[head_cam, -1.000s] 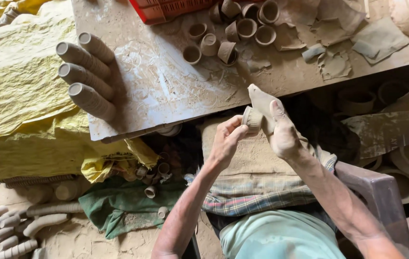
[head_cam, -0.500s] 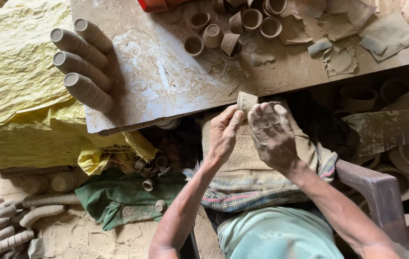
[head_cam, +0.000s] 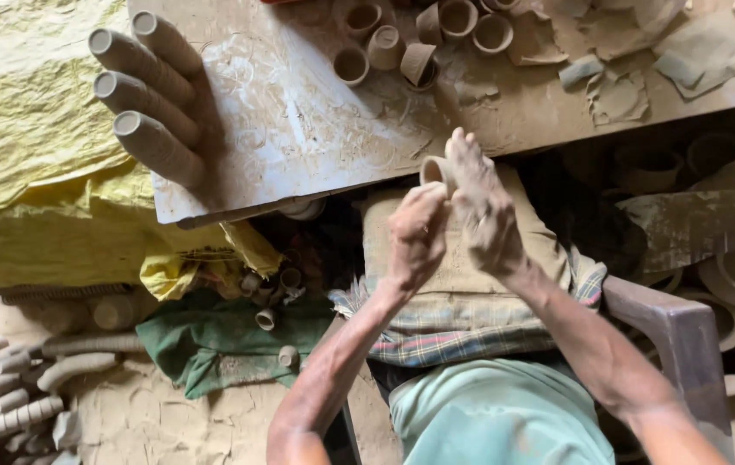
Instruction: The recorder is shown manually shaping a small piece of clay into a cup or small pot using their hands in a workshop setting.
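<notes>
Moved: both palms now closed together, lifted toward the board's edge.
Hands: my left hand [head_cam: 415, 237] and right hand [head_cam: 483, 207] press a small clay cup [head_cam: 434, 170] between them.
Cup: mouth toward left, over my lap, just below the clay-smeared board [head_cam: 298, 129].

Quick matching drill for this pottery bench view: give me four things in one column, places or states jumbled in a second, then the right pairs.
Things:
1. small clay cup
2. stacked clay tubes
3. green cloth
4. loose clay cups

Places or states:
A. lying on the board's left end
B. pressed between the left hand and right hand
C. crumpled on the floor below the board
D. clustered at the board's far edge

Pairs: 1-B, 2-A, 3-C, 4-D
</notes>
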